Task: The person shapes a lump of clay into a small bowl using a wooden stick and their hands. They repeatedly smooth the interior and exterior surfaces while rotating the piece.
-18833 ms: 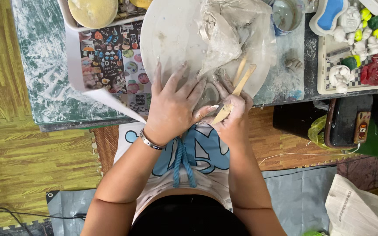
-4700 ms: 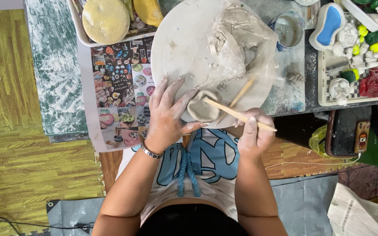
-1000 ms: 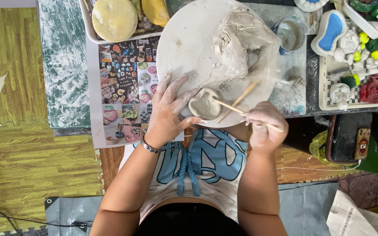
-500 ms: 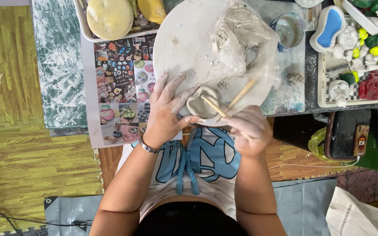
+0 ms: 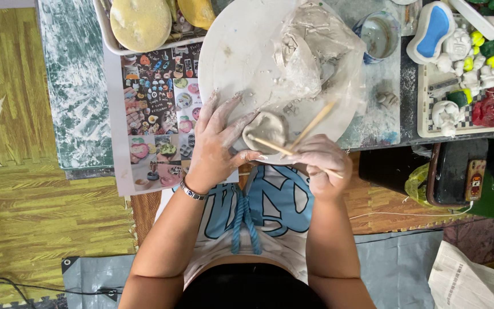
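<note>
A small heart-shaped dish of grey clay [image 5: 267, 128] lies near the front edge of a round white board [image 5: 241, 51]. My left hand [image 5: 215, 143] rests flat on the board with thumb and fingers against the dish's left side. My right hand [image 5: 322, 166] is shut on a thin wooden stick [image 5: 270, 145] whose tip touches the dish's lower rim. A second wooden stick [image 5: 314, 123] also runs up out of that hand over the board. Both hands are smeared with clay.
A lump of clay in clear plastic [image 5: 315, 46] sits on the board's far side. A water cup [image 5: 377, 34] stands beyond it. A picture sheet [image 5: 158, 114] lies left, a tray with yellow sponges [image 5: 141, 23] above. Painted figurines on a checkered tray [image 5: 464, 86] are right.
The right hand has shifted back and forth beside the dish, with the stick's tip moving along its rim. The left hand keeps steadying the dish.
</note>
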